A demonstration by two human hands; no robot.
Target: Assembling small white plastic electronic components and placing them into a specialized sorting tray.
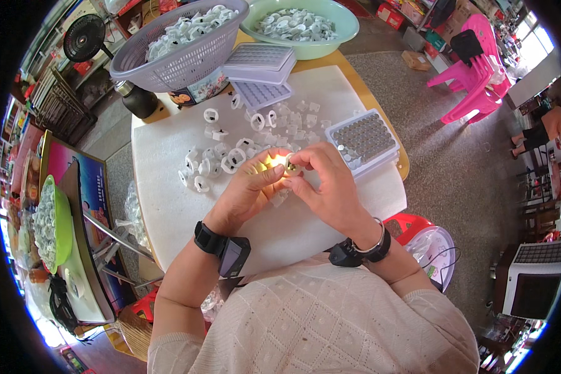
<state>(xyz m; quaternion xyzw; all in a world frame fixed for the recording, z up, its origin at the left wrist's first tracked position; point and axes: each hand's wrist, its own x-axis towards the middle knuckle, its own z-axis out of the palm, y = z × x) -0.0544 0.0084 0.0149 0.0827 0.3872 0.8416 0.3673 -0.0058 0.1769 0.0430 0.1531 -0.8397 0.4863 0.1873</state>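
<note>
Over the middle of the white table top (187,243), my left hand (246,190) and my right hand (327,187) meet around a small white round plastic piece (291,165). A bright yellow light glows at it, against my left fingers. Both hands have their fingers closed on the piece, which they partly hide. Left of my hands lies a loose heap of similar white ring-shaped pieces (234,160), some with black parts. Small clear plastic pieces (287,118) are scattered beyond my fingers. To the right stands a tray of small round metallic parts (363,138).
A grey basket (162,75) and a pale green basin (349,34), both full of white pieces, stand at the back. Stacked pale trays (262,75) sit before them, near a black bottle (137,101). A pink chair (480,75) is farther right.
</note>
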